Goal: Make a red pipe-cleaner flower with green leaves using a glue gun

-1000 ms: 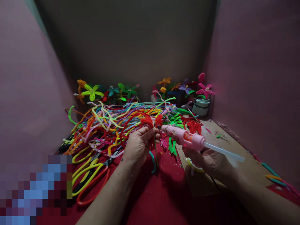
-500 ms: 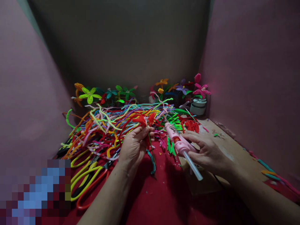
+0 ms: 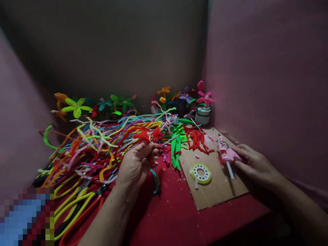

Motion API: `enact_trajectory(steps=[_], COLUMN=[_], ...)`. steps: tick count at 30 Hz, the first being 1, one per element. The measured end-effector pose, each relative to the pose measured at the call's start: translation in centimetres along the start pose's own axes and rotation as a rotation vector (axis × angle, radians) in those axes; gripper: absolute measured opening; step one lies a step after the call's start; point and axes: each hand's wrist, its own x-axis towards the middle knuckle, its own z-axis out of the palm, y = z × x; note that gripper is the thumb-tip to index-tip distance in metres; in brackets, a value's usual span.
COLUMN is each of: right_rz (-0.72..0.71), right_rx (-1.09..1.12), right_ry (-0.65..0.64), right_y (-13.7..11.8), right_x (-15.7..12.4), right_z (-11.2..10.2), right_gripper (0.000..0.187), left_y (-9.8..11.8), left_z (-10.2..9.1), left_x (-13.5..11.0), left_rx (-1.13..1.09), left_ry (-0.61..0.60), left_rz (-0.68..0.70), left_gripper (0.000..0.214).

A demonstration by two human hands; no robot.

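Left hand pinching red pipe-cleaner flower; right hand, part-curled on pink glue gun, swinging it away over cardboard. We're apparently pausing gluing.

Red flower pinched, glue gun gripped

Observed: red work surface, littered with small scraps. A heap of coloured fuzzy stems covers the far left; yellow-handled cutters lie near left, a cardboard sheet right.
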Motion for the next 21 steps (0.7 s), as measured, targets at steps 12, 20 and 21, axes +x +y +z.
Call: enact_trajectory(steps=[12, 20, 21], right_rz=[0.034, 0.023, 0.019], right_rx=[-0.156, -0.108, -0.040], right_ry=[-0.118, -0.138, -0.090], right_y=[1.7, -0.3, -1.7], right_x=[0.1, 1.4, 1.7], right_z=[0.1, -1.8, -1.9], right_gripper=[0.041, 0.044, 0.040], left_y=[0.0, 0.0, 0.0], left_z=[0.4, 0.8, 0.8], left_x=[-0.3, -1.0, -1.1], left_rx=[-0.013, -0.035, -0.040], left_ry=[-0.007, -0.060, -0.078], left_rz=[-0.033, -0.045, -0.052], left_gripper=[0.004, 0.004, 0.005])
